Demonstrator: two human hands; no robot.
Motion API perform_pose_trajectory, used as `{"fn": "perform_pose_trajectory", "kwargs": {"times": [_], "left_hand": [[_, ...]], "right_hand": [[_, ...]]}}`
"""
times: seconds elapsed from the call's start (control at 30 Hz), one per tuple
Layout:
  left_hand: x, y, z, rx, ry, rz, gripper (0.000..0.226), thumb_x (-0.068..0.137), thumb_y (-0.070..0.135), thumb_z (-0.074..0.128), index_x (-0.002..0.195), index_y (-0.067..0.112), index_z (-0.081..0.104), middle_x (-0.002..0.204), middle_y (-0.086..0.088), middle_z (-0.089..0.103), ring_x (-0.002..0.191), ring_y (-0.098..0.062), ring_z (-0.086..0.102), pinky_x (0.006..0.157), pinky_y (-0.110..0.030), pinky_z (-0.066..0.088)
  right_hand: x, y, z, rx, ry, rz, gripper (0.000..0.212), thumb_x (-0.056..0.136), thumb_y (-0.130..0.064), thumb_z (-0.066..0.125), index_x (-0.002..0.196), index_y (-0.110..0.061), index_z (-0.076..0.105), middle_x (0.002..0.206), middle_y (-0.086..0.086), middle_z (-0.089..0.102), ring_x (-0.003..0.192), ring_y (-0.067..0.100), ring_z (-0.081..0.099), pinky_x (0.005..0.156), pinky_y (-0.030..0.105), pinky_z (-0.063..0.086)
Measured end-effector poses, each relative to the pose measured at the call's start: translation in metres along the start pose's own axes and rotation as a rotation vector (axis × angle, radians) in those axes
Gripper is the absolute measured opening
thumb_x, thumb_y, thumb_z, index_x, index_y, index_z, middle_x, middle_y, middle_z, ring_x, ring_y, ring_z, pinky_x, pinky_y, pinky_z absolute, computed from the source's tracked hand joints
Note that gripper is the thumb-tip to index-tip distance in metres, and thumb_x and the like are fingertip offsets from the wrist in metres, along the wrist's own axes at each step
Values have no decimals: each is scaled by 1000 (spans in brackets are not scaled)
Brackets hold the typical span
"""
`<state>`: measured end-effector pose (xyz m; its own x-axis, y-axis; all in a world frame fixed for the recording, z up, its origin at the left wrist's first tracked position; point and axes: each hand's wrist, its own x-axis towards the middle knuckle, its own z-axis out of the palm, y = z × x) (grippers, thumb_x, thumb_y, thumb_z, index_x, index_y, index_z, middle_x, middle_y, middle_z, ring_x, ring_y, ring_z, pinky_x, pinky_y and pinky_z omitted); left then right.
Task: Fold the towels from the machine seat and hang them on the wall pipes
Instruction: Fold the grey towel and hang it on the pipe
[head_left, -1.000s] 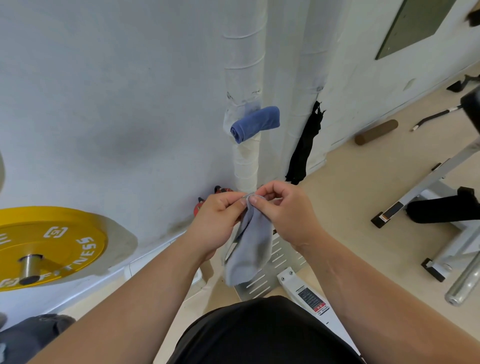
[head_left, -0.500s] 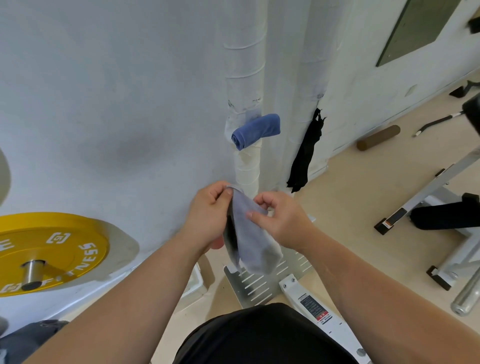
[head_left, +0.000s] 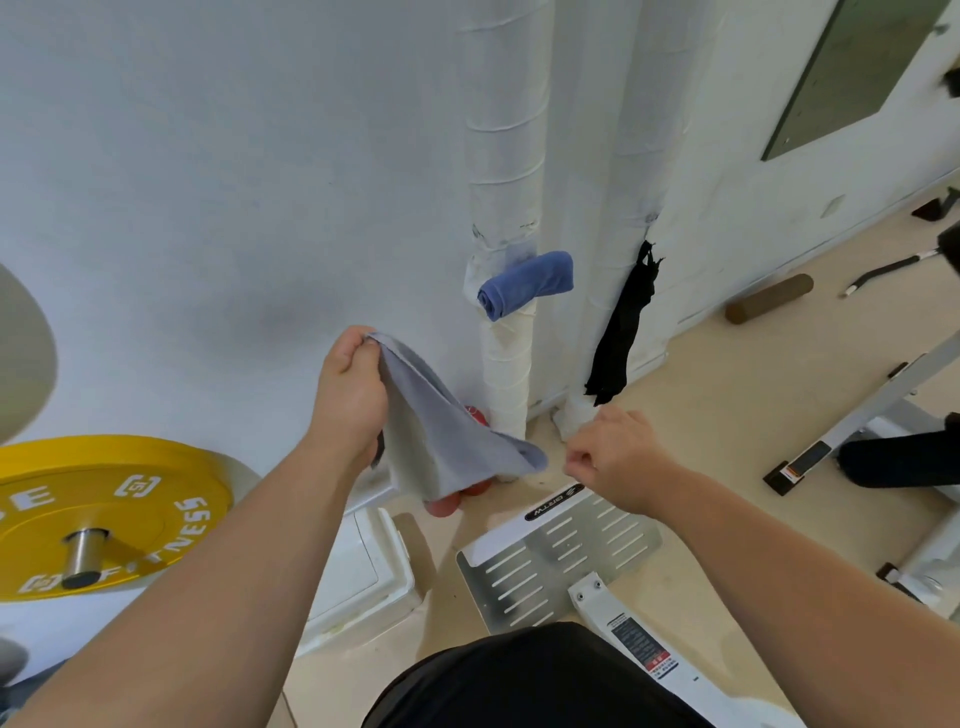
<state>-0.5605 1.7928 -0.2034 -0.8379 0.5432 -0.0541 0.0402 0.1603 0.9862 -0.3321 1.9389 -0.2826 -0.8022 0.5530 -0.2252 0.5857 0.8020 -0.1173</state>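
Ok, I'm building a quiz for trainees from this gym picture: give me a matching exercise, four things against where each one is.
Things:
1 grey towel
2 blue towel
3 black cloth
4 yellow weight plate

Places:
A on a steel bar, lower left
B rolled up, against the left pipe
C gripped in the left hand
D hanging by the right pipe

Pairs: 1-C, 2-B, 3-D, 4-A
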Motion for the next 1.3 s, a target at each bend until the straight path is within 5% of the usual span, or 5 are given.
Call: {"fn": "perform_pose_trajectory", "kwargs": {"times": [0.17,0.57,0.8,1.1,1.3], "left_hand": [[-7,2,9,97,-150,16,29,101,13,34,88,15,60,77,-1,53,71,-14,45,57,-29,35],[4,9,27,-65,-16,-13,32,101,12,38,78,22,58,65,11,56,61,-4,49,59,-21,39],[7,11,30,-199,2,-43,34,99,8,38,74,20,57,58,11,56,55,-5,49,54,-21,38],[12,21,33,-229,-45,-19,32,99,8,40,81,17,64,78,-3,61,81,-18,56,78,-33,46],[21,30,26,-244,-17,15,33,98,8,40,76,19,62,68,4,58,69,-13,52,64,-25,42]], "right_hand": [[5,-28,0,431,82,-117,64,84,-58,63,141,-33,49,136,-3,54,127,20,48,110,41,38],[5,-51,41,591,264,-185,50,77,-50,78,114,-33,48,140,-6,46,117,16,51,96,30,47],[13,-10,63,372,322,-69,46,91,-40,40,82,-11,74,76,7,68,75,31,63,68,45,56],[28,-32,32,289,60,-101,61,97,-44,57,152,-47,30,167,4,19,146,31,32,119,46,31],[59,-36,40,284,52,-40,30,95,-40,53,112,-21,68,111,6,64,107,34,61,83,41,51]]}}
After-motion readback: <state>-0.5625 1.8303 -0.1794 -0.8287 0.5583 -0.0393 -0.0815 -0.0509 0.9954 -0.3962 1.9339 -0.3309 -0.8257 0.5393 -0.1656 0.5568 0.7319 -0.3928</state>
